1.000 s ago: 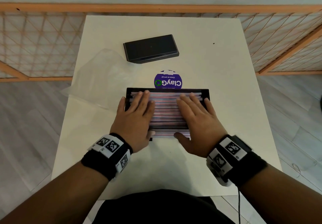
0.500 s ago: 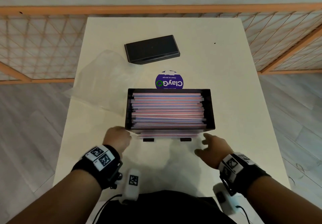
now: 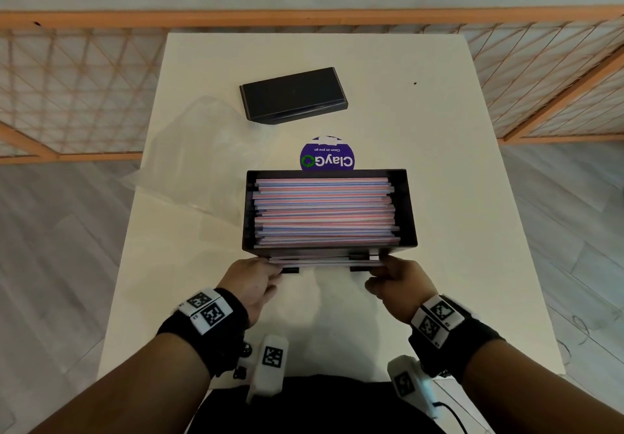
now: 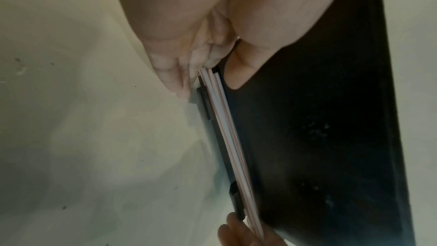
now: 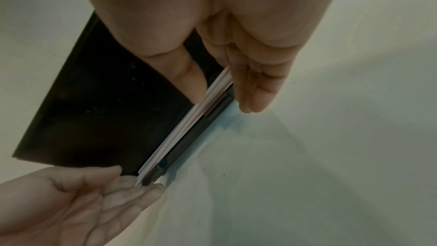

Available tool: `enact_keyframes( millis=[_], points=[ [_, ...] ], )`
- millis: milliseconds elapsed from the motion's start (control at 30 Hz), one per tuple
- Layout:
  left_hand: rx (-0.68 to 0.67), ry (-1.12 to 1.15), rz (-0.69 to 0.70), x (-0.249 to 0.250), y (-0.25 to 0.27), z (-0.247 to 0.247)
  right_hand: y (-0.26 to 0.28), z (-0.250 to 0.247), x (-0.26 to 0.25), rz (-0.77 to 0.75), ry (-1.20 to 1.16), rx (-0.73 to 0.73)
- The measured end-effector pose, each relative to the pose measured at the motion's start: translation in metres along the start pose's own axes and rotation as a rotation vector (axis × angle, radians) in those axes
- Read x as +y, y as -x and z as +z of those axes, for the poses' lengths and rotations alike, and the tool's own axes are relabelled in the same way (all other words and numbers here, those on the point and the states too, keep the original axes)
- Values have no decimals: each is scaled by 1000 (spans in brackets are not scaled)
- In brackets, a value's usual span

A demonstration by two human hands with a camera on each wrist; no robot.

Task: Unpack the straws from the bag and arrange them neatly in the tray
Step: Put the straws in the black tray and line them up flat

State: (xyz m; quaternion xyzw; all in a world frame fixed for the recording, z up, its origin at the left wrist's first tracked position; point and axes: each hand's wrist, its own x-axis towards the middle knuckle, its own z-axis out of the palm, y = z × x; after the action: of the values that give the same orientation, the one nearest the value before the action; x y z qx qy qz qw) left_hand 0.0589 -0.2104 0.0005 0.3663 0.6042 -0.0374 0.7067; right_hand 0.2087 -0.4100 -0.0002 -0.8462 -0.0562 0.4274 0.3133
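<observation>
A black tray stands mid-table, filled with pink, blue and white straws lying crosswise. A few more straws stick out of a slot low on its near wall. My left hand holds their left ends and my right hand their right ends. In the left wrist view the left hand has its thumb on the tray front and its fingers under the slot straws. The right hand grips the slot straws the same way against the tray front.
A crumpled clear bag lies left of the tray. A black lid sits farther back, and a purple round sticker is just behind the tray. The white table is narrow, with an orange railing beyond it.
Both hands lay flat on the straws in the tray a second ago. They drew back toward me, then closed on the ends of the straws at the front slot.
</observation>
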Motion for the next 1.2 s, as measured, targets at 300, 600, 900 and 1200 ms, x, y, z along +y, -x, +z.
enact_keyframes(
  millis=[300,600,900,1200],
  points=[
    [190,-59,255,-5,0,3,-1,4,7,16,-178,186],
    [121,125,155,-2,6,-1,7,4,6,48,-346,158],
    [56,39,307,3,27,-7,13,3,-5,134,-618,83],
    [-82,-351,777,28,74,-20,24,-10,-19,220,-784,-75]
  ],
)
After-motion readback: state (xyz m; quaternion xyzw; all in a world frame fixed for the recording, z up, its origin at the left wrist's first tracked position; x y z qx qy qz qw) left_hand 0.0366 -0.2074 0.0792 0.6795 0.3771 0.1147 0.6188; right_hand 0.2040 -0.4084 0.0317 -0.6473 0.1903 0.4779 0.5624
